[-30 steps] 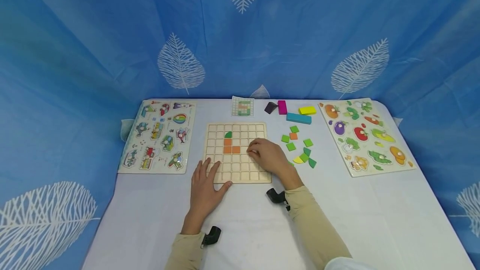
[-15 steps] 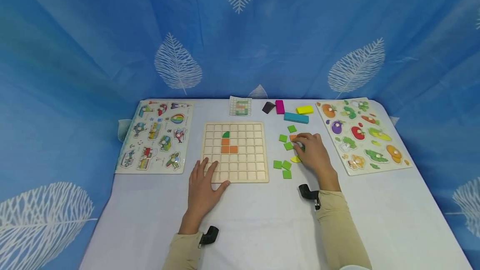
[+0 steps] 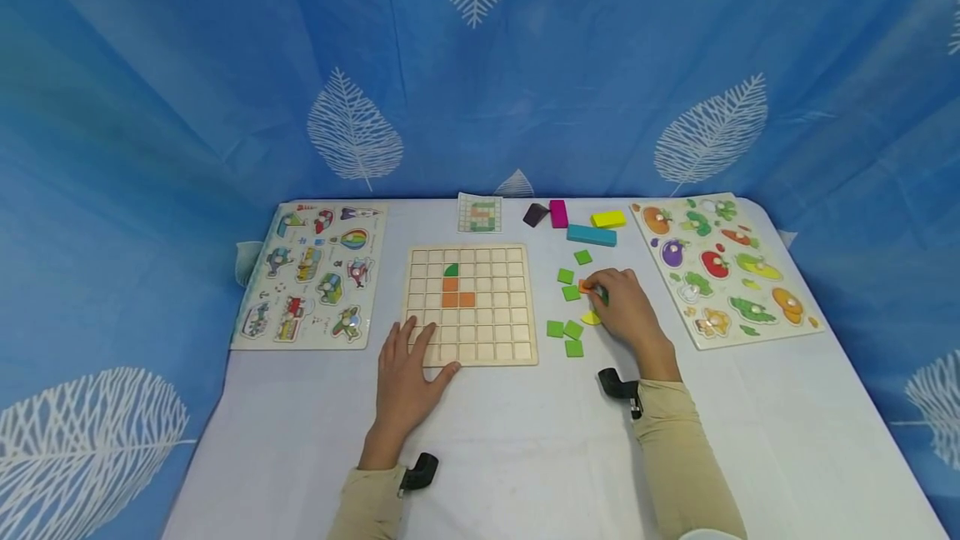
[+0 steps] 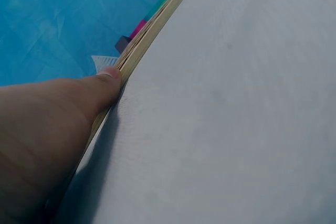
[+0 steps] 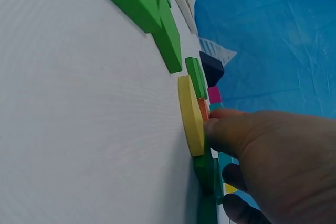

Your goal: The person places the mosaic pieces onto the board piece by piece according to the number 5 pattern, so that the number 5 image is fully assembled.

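My left hand (image 3: pixel 408 377) lies spread on the near left corner of the wooden grid board (image 3: pixel 495 332); in the left wrist view its thumb (image 4: pixel 107 80) presses against the board's edge. A green quarter-round tile (image 3: pixel 452 270) and 3 orange tiles (image 3: pixel 467 299) sit in the grid. Right of the board, my right hand (image 3: pixel 630 311) pinches an orange square tile (image 3: pixel 582 286) among loose pieces; its fingertips partly cover it. In the right wrist view, a yellow curved tile (image 5: pixel 190 116) stands in front of the orange tile (image 5: pixel 203 109), beside my thumb.
Several green square tiles (image 3: pixel 573 329) lie between board and right hand. Behind are a pattern card (image 3: pixel 480 213) and blue (image 3: pixel 592 236), yellow (image 3: pixel 608 219), magenta (image 3: pixel 558 214) and dark (image 3: pixel 536 214) blocks. Picture puzzles flank them, vehicles (image 3: pixel 307 273) left, vegetables (image 3: pixel 723 273) right.
My right hand has moved from the board's right side to the loose tiles. The orange tile at its fingertips has shifted slightly toward me. My left hand has stayed on the board.
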A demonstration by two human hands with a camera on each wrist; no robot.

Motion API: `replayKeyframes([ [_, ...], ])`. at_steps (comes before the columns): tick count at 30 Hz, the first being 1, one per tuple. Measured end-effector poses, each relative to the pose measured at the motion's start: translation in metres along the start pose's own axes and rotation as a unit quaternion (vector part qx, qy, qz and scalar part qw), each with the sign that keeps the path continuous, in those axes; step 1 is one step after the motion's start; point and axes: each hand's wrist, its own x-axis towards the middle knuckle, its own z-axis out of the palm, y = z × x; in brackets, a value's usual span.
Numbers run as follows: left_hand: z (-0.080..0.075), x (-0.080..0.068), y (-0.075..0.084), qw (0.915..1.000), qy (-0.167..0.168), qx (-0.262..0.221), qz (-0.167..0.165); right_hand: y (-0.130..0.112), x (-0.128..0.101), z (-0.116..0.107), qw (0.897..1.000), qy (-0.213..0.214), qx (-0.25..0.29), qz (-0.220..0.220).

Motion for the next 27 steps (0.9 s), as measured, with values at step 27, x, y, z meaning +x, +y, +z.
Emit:
replayKeyframes([
  [27,-0.001,0.0,0.0,0.9999,0.013,0.002,0.008,-0.075,-0.003,0.038,0.995,-0.017,0.046,-0.087],
])
